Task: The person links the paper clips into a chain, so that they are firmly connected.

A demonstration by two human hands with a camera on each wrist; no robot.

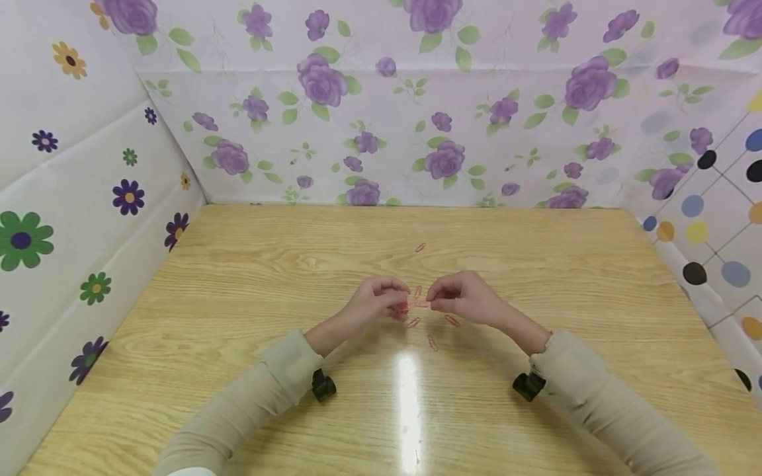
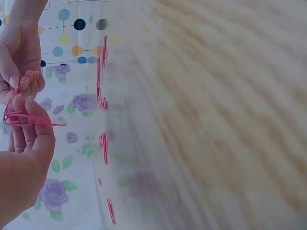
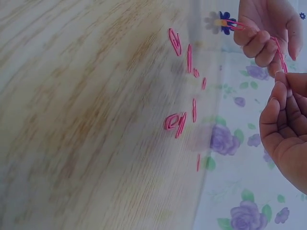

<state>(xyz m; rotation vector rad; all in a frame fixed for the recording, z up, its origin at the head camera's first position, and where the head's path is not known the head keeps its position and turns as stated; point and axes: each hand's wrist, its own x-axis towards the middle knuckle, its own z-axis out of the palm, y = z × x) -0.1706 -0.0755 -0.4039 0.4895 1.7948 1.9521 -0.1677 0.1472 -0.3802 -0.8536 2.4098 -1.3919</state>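
Two hands meet over the middle of a wooden table, with linked pink paper clips [image 1: 419, 305] stretched between them. My left hand [image 1: 375, 301] holds some of these clips across its curled fingers. One clip end pokes out past the left fingers in the right wrist view. Thumb and fingertips of my right hand [image 1: 473, 299] pinch the far end of a clip [image 3: 282, 56]. Around the hands lie loose pink paper clips: one [image 1: 432, 342] nearer me, one [image 1: 452, 320] below the right hand, one [image 1: 413, 322] by the left fingers.
Farther back on the wooden table [image 1: 268, 264] lies a single paper clip [image 1: 421, 247]. Another clip [image 1: 418, 291] sits just beyond the hands. A flower-print sheet [image 1: 369, 106] rises behind the table, with patterned sheets at both sides. Small black cameras hang at both wrists.
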